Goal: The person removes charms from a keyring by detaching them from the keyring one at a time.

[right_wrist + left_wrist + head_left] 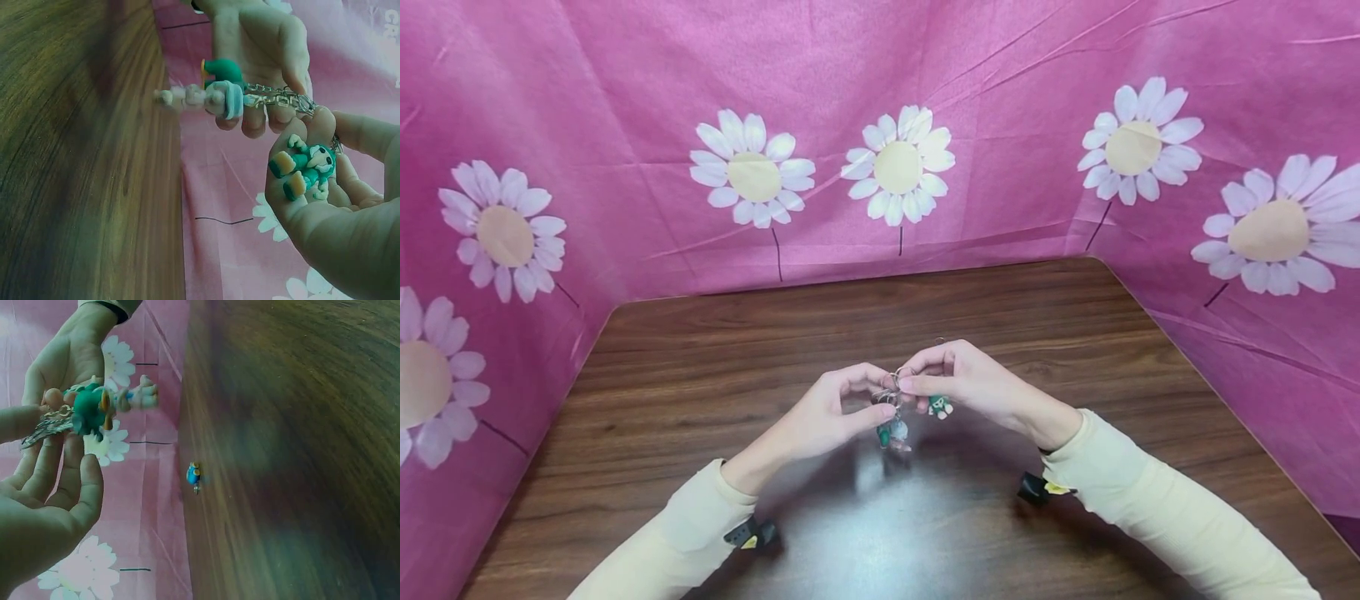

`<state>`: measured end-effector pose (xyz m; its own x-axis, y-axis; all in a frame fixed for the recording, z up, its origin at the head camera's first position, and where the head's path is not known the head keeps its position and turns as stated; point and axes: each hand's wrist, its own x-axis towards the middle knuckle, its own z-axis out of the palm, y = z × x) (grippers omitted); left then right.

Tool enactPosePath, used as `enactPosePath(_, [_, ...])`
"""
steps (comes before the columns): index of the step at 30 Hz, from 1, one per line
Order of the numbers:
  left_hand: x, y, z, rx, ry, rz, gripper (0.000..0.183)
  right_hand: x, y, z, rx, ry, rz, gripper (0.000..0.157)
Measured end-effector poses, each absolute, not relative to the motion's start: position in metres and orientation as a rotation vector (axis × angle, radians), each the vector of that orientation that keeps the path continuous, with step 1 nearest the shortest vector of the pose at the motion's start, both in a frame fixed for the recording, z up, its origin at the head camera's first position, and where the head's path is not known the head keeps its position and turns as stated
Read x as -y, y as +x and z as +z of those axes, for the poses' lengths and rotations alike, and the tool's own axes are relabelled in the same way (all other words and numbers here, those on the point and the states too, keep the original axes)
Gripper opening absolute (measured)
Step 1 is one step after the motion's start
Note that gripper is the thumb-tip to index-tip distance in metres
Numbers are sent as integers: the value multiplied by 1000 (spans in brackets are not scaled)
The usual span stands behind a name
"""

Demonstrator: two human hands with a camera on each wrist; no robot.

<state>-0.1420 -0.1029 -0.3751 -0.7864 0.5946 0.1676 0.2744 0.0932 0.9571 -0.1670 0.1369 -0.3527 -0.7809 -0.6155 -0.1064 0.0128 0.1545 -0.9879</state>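
Both hands meet over the table in the head view. My left hand (pixel 820 421) pinches metal key rings (pixel 887 395) between thumb and fingers. Below it hang keychain figures: a green one (pixel 223 70) and one with a pale blue top (pixel 233 100), joined to the rings by short chains. My right hand (pixel 985 387) pinches a ring (pixel 896 379) at the same bunch, fingertips close to the left ones. A green-suited figure keychain (pixel 306 165) hangs at the right fingers. Which ring carries which figure is partly hidden by fingers.
A small blue figure keychain (pixel 194 475) lies on the wood-grain table (pixel 737 350), toward its far edge. Pink cloth (pixel 647 100) with white daisies stands around the back and both sides. Dark wrist cameras (pixel 750 532) sit under the cream sleeves.
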Motion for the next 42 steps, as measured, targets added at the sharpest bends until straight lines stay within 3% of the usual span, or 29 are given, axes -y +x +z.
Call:
enactPosePath(10, [103, -140, -378, -1923, 762, 1790, 24, -135, -166, -353, -1985, -552, -1662, 21])
enactPosePath(26, [106, -139, -372, -2164, 697, 1698, 23, -134, -164, -360, -2037, -529, -1618, 23])
enactPosePath(42, [115, -144, -363, -2212, 812, 1508, 15, -134, -166, -362, -1999, -617, -1524, 21])
